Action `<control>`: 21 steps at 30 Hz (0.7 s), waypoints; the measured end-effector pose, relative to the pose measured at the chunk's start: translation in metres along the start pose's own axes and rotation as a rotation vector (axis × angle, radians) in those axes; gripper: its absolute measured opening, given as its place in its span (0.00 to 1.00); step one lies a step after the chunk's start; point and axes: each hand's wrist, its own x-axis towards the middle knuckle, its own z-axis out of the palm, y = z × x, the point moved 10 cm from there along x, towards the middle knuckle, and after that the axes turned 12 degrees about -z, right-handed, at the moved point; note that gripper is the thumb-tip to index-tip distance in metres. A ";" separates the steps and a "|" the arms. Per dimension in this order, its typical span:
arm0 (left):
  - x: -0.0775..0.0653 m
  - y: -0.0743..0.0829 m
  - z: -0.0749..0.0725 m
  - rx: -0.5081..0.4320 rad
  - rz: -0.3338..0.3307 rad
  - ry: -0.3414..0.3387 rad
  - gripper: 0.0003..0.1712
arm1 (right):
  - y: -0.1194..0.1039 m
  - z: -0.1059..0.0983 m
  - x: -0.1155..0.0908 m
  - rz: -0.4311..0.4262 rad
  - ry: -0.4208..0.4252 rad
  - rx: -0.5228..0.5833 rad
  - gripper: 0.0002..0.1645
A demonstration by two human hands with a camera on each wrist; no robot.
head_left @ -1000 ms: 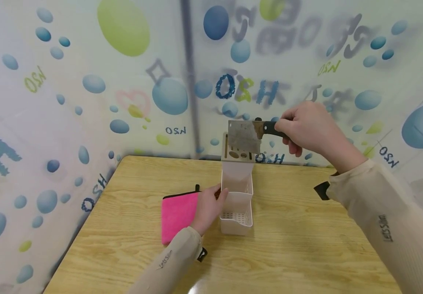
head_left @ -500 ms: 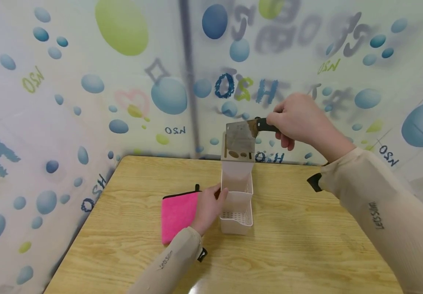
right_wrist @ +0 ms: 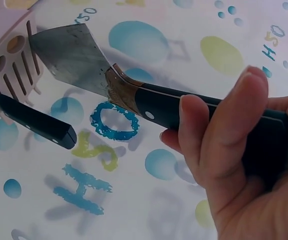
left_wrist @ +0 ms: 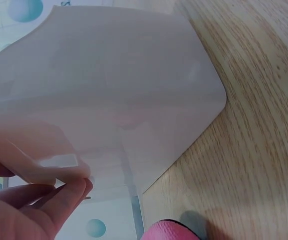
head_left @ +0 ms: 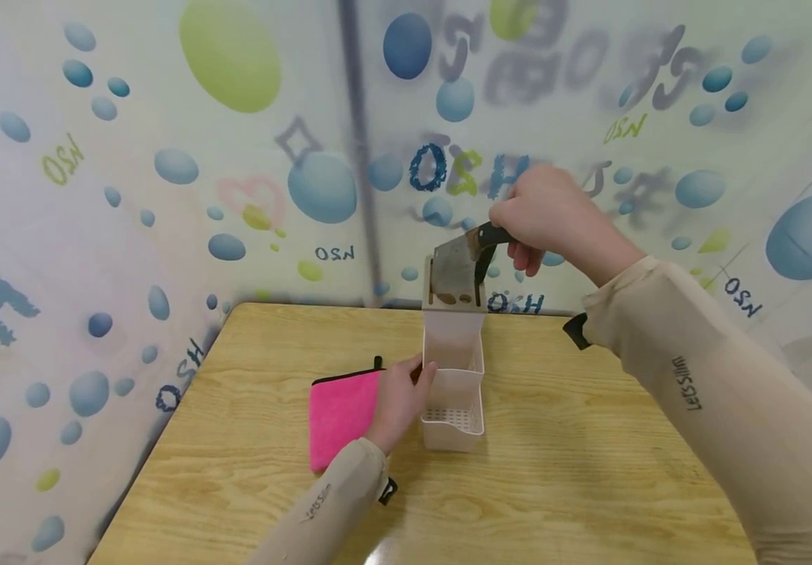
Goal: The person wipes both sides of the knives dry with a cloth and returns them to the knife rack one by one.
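A pale plastic knife holder (head_left: 450, 439) with a slotted top and two open bins below stands on the table. My left hand (head_left: 398, 399) grips its left side, thumb at the rim of a bin; the left wrist view shows the fingers curled at the holder's wall (left_wrist: 108, 65). My right hand (head_left: 545, 210) holds a cleaver (head_left: 453, 267) by its black handle, raised above the top. The blade (right_wrist: 73, 57) tilts down, its far corner right at the long slot on the left edge. Another black-handled knife (right_wrist: 38, 122) sits in the opposite slot.
On the wooden table (head_left: 589, 455), a pink cloth (head_left: 342, 420) with black edging and a loop lies left of the holder, partly behind my left hand. A wall sheet (head_left: 293, 259) printed with bubbles and letters rises directly behind the table.
My right hand has moved left with the cleaver, whose blade has tipped down towards the slotted top. The left hand has stayed at the holder.
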 end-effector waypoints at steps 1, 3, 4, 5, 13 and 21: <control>0.000 0.000 0.000 0.002 0.000 0.001 0.17 | -0.001 0.001 0.001 0.005 -0.007 0.002 0.27; 0.000 0.000 0.000 0.008 -0.006 0.002 0.18 | -0.003 0.002 0.004 0.008 -0.020 -0.007 0.27; 0.000 -0.001 0.000 0.008 -0.007 0.002 0.19 | -0.004 0.003 0.005 0.010 -0.026 -0.012 0.27; -0.001 0.000 0.000 0.006 -0.007 0.003 0.19 | -0.004 0.003 0.007 0.011 -0.032 -0.021 0.27; -0.001 0.000 0.000 0.002 -0.013 0.009 0.17 | -0.011 0.004 0.018 0.039 -0.043 -0.061 0.21; -0.002 0.001 0.000 -0.004 0.014 0.020 0.15 | -0.017 0.006 0.025 0.034 -0.017 -0.073 0.24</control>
